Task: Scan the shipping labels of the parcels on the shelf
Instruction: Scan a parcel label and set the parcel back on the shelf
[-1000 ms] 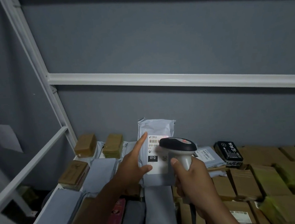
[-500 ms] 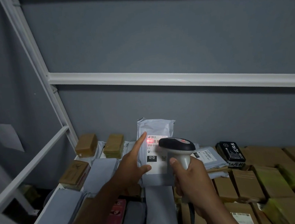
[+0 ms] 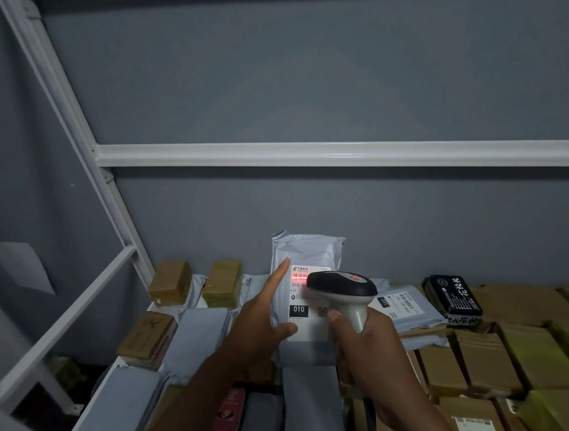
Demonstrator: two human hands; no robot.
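A grey plastic mailer parcel [image 3: 308,251] stands upright among the parcels at the shelf's back wall. Its white shipping label [image 3: 307,320] faces me, and a red scan line [image 3: 298,276] glows on the barcode at the label's top. My left hand [image 3: 258,324] holds the parcel's left edge, with the thumb on the front and the index finger straight up along the edge. My right hand [image 3: 367,352] grips the handle of a black-and-white barcode scanner [image 3: 342,287], whose head points at the label from close range and hides the label's right part.
Brown cardboard boxes [image 3: 488,359] fill the shelf to the right. A black packet [image 3: 453,295] and a flat grey labelled mailer [image 3: 404,304] lie behind them. Small brown boxes [image 3: 170,282] and grey mailers sit at the left. A white shelf rail [image 3: 305,151] crosses above.
The red scan line came on over the barcode after the earliest frame and still glows. Both hands, the parcel and the scanner have stayed almost in place.
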